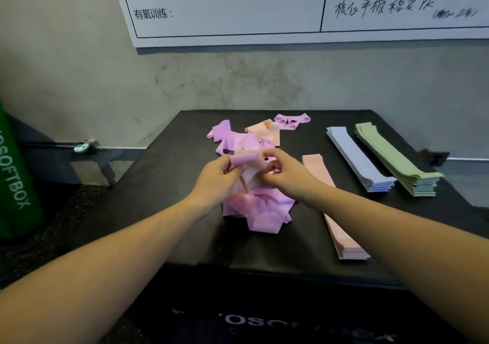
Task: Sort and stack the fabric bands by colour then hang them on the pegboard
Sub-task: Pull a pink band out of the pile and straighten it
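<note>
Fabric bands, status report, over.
Left hand and right hand both pinching a purple band. Peach, blue, green stacks done. Loose pile remains. Nothing blocking.

"SOFTBOX" on green box (16,185); "有氧训练:" on whiteboard (238,8)

Three neat stacks of bands lie on the right half of the frame: one peach stack (334,206), one pale blue stack (359,160) and one green stack (395,158). How many bands each stack holds cannot be counted. One loose heap of pink bands (258,206) sits at the centre, its number likewise uncountable, with one loose peach band (264,129) and one separate pink band (291,120) behind it. Two hands are in view, the left hand (215,178) and the right hand (287,171), together gripping one pink band (243,158).
</note>
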A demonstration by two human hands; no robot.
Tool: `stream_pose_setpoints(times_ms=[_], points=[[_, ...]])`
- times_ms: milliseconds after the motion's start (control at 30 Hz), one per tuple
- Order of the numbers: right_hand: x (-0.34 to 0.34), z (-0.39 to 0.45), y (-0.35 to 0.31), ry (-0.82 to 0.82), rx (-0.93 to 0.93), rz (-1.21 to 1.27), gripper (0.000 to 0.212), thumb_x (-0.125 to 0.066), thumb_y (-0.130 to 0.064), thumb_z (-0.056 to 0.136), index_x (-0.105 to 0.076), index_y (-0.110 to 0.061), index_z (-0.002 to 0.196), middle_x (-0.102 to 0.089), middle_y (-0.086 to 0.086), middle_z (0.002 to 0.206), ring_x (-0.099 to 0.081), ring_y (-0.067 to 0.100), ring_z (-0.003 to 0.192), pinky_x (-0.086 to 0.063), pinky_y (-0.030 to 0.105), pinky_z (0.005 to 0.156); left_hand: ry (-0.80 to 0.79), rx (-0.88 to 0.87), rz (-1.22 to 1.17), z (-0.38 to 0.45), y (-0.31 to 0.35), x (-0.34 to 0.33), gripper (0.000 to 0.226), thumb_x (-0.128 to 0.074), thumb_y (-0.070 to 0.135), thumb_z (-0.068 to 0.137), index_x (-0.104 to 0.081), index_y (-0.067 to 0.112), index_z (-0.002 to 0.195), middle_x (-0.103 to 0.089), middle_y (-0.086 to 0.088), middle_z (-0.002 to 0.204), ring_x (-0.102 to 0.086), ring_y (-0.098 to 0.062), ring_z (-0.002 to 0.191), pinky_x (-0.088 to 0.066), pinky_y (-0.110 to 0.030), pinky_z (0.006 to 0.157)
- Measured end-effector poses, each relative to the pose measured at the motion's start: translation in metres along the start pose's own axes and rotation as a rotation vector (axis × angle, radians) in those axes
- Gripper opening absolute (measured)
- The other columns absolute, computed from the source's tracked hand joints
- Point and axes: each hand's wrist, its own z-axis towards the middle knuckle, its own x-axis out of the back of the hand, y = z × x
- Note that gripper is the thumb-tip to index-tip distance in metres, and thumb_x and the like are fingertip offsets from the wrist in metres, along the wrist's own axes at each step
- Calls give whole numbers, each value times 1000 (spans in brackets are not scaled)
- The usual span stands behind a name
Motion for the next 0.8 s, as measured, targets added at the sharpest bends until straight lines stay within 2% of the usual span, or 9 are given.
stream_pose_setpoints(times_ms=[100,167,300,400,467,567,667,733,800], points=[[0,-5,-4,4,-12,70,42,-66,-4,90,-58,-20,128,-71,-3,86,-68,3,76,-58,29,83,3,65,-20,-5,4,14,16,-68,16,97,-73,31,93,-70,18,76,-57,5,63,-46,-13,59],[0,-6,-6,32,-17,72,34,-67,-7,92,-63,-23,121,-73,-7,84,-67,-2,74,-56,22,78,-29,102,-13,-10,6,23,8,-72,17,94,-76,24,91,-71,12,71,-57,-3,60,-47,-18,55],[0,-2,-4,121,-25,64,25,-67,-13,93,-69,-31,110,-74,-4,93,-65,-1,81,-50,12,74,-53,128,-11,-15,6,37,9,-79,13,87,-77,19,94,-73,13,73,-62,5,63,-48,-12,58],[-6,1,-6,115,-27,50,27,-59,-7,96,-71,-26,111,-68,-14,93,-60,-8,76,-42,3,63,-58,153,2,-16,5,41,9,-80,17,86,-77,20,94,-74,15,77,-64,5,67,-47,-9,61],[-12,6,-8,135,-51,51,32,-49,-3,98,-70,-21,114,-63,-16,93,-57,-3,78,-39,1,59,-99,174,18,-17,3,42,9,-80,20,86,-77,19,94,-74,12,79,-64,4,67,-47,-10,61],[-18,15,-5,145,-109,18,40,-37,2,97,-68,-18,114,-61,-6,95,-55,6,77,-39,7,54,-121,179,71,-18,-2,44,6,-76,16,90,-76,21,91,-73,8,80,-61,0,69,-46,-12,63],[-19,19,1,86,-163,-118,40,-31,2,96,-61,-17,116,-57,-1,103,-53,13,84,-38,17,59,22,195,19,-17,-7,49,22,-64,9,95,-76,27,90,-73,11,86,-64,0,75,-50,-13,68],[-18,19,6,31,-185,-227,39,-30,0,98,-57,-18,120,-54,-1,103,-49,9,78,-35,22,59,75,231,-19,-15,-9,53,24,-60,11,98,-75,29,92,-72,12,89,-63,0,75,-48,-10,62],[-18,21,12,36,-167,-254,34,-32,-4,99,-57,-18,119,-56,0,104,-52,15,82,-40,28,65,107,241,-46,-13,-9,55,24,-59,12,99,-74,29,93,-70,12,88,-60,2,72,-44,-7,56]])
